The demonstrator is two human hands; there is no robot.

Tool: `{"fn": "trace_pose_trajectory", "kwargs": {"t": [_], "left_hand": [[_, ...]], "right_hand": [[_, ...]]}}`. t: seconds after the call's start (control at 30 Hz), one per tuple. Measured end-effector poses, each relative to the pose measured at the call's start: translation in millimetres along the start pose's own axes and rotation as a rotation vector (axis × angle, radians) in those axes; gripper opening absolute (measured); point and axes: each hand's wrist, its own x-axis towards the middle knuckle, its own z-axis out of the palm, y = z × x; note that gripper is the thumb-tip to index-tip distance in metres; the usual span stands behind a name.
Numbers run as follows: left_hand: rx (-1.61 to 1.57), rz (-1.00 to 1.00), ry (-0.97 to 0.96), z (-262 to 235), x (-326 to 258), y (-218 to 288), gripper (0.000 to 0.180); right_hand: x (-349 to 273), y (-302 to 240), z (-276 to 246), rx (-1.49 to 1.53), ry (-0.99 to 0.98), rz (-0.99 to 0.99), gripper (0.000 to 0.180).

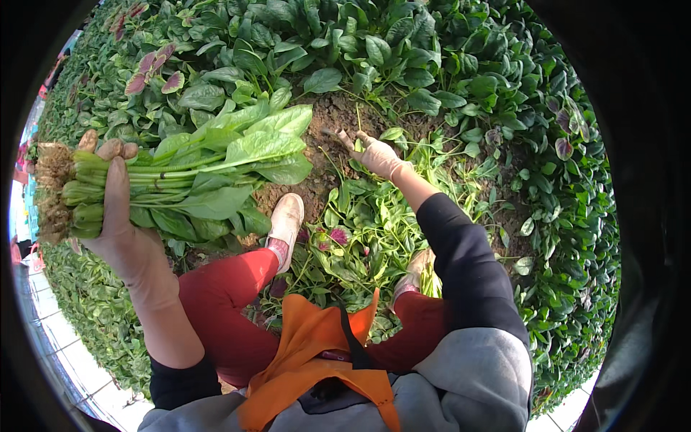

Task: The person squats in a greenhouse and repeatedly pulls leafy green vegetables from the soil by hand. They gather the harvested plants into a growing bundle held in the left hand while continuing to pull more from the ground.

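A bunch of green leafy plants, roots leftward, lies level, gripped at the stems.

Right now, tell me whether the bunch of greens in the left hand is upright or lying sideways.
Sideways. The bunch of greens lies level in the left hand, roots pointing left, leaves spreading right over the soil.

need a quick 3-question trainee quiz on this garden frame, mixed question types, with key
1. True or false: the left hand grips a bunch of leafy greens with roots attached.
2. What does the right hand reach toward? A) a basket B) the bare soil patch among the plants C) the shoe
3. Fill in: the apron at the person's waist is ____ in colour.

Key: 1 true; 2 B; 3 orange
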Motion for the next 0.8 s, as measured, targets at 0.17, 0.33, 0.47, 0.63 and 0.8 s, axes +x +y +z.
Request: {"fn": "trace_pose_trajectory", "kwargs": {"t": [0.17,0.33,0.47,0.63,0.8], "left_hand": [[0.465,0.199,-0.553,11,-8,-36,0.034],[0.053,-0.221,-0.741,30,-35,-56,0.061],[-0.07,-0.461,-0.856,40,-47,-49,0.052],[0.199,-0.083,-1.138,47,-42,-56,0.067],[0.169,-0.094,-1.161,53,-48,-59,0.066]], "right_hand": [[41,9,72,0.394,0.294,0.157,0.056],[38,15,68,0.51,0.083,0.076,0.079],[52,-24,57,0.823,-0.055,0.272,0.061],[41,-63,10,0.341,0.023,0.171,0.035],[94,-104,24,0.353,0.005,0.192,0.035]]}}
